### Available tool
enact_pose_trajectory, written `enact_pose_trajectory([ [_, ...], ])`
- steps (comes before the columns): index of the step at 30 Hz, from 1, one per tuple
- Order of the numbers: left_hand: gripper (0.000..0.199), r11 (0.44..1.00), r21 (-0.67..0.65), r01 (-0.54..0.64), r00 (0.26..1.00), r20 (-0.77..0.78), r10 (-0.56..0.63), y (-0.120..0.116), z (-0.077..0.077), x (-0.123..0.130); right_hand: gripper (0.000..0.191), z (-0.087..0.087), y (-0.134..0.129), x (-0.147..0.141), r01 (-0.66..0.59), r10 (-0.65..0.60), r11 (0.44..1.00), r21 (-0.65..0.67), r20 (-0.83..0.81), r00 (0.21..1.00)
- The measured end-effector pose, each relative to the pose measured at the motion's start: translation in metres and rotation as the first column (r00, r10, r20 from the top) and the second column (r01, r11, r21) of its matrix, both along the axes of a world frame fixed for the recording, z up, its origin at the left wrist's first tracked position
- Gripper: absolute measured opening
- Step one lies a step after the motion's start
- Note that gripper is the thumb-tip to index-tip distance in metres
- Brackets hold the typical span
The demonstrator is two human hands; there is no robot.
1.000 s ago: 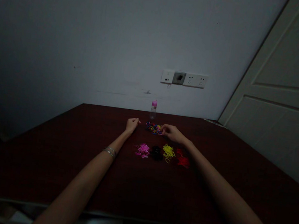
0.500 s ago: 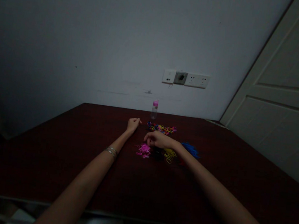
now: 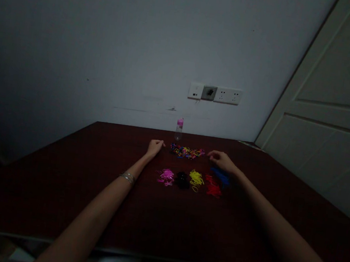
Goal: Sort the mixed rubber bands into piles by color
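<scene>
Small bands lie on the dark red table in separate piles: pink (image 3: 166, 176), black (image 3: 183, 180), yellow (image 3: 196, 179), red (image 3: 213, 187) and blue (image 3: 221, 177). Behind them stretches a mixed-colour pile (image 3: 187, 151). My left hand (image 3: 155, 147) rests closed on the table, left of the mixed pile; whatever its fingers may hold is hidden. At the right end of the mixed pile, just behind the blue bands, is my right hand (image 3: 220, 159), its fingers pinched together. Anything between those fingertips is too small to make out.
A clear bottle with a pink top (image 3: 179, 129) stands behind the mixed pile, near the wall. Sockets (image 3: 228, 96) are on the wall, and a pale door (image 3: 334, 108) is at the right. Items show below the table's front edge (image 3: 147, 255).
My right hand has moved from above the pink and black piles, back and right to the mixed pile's right end. The black and red piles are now uncovered. My left hand has stayed put.
</scene>
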State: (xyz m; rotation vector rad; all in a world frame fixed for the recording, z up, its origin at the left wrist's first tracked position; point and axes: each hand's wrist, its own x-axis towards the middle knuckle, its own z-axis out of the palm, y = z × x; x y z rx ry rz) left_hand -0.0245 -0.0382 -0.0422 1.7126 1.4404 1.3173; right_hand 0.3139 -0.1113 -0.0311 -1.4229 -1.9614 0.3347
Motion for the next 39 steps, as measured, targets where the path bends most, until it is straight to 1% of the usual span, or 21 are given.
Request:
enact_pose_trajectory([
  [2, 0.033, 1.000, 0.004, 0.003, 0.999, -0.040, -0.003, 0.001, 0.000, 0.001, 0.022, -0.013, 0.001, 0.027, 0.120, -0.119, 0.993, 0.020, -0.045, 0.992],
  [4, 0.030, 1.000, 0.018, 0.020, 0.998, -0.062, -0.018, 0.003, -0.001, 0.002, 0.024, -0.025, 0.001, 0.047, 0.227, -0.224, 0.974, 0.017, -0.106, 0.969],
  [7, 0.025, 0.997, 0.051, 0.049, 0.994, -0.101, -0.043, 0.006, -0.003, 0.004, 0.027, -0.035, 0.002, 0.059, 0.299, -0.290, 0.954, 0.017, -0.201, 0.936],
  [10, 0.021, 0.991, 0.068, 0.113, 0.978, -0.186, -0.099, 0.005, -0.002, 0.007, 0.027, -0.037, 0.002, 0.058, 0.303, -0.292, 0.953, 0.020, -0.222, 0.930],
  [15, 0.025, 0.965, 0.042, 0.261, 0.909, -0.346, -0.231, -0.005, 0.008, 0.015, 0.028, -0.037, 0.003, 0.055, 0.293, -0.284, 0.956, 0.021, -0.186, 0.941],
  [17, 0.027, 0.935, 0.011, 0.355, 0.866, -0.380, -0.325, -0.010, 0.012, 0.021, 0.028, -0.038, 0.003, 0.056, 0.296, -0.287, 0.955, 0.027, -0.184, 0.940],
  [19, 0.028, 0.885, -0.043, 0.463, 0.797, -0.417, -0.437, -0.014, 0.014, 0.027, 0.029, -0.039, 0.003, 0.056, 0.301, -0.291, 0.953, 0.034, -0.181, 0.940],
  [21, 0.028, 0.846, -0.089, 0.526, 0.732, -0.460, -0.503, -0.016, 0.014, 0.033, 0.028, -0.040, 0.002, 0.057, 0.304, -0.294, 0.952, 0.032, -0.173, 0.940],
  [23, 0.026, 0.839, -0.103, 0.534, 0.706, -0.491, -0.510, -0.016, 0.013, 0.037, 0.028, -0.040, 0.002, 0.056, 0.295, -0.288, 0.955, 0.027, -0.160, 0.944],
  [28, 0.021, 0.864, -0.088, 0.496, 0.724, -0.506, -0.468, -0.011, 0.009, 0.041, 0.025, -0.040, 0.001, 0.056, 0.298, -0.292, 0.954, 0.029, -0.122, 0.949],
  [33, 0.018, 0.860, -0.095, 0.501, 0.716, -0.512, -0.474, -0.010, 0.009, 0.040, 0.025, -0.039, 0.000, 0.054, 0.286, -0.281, 0.958, 0.026, -0.121, 0.952],
  [39, 0.018, 0.856, -0.097, 0.508, 0.725, -0.489, -0.485, -0.015, 0.010, 0.039, 0.024, -0.037, -0.004, 0.051, 0.310, -0.307, 0.950, 0.020, -0.103, 0.946],
])
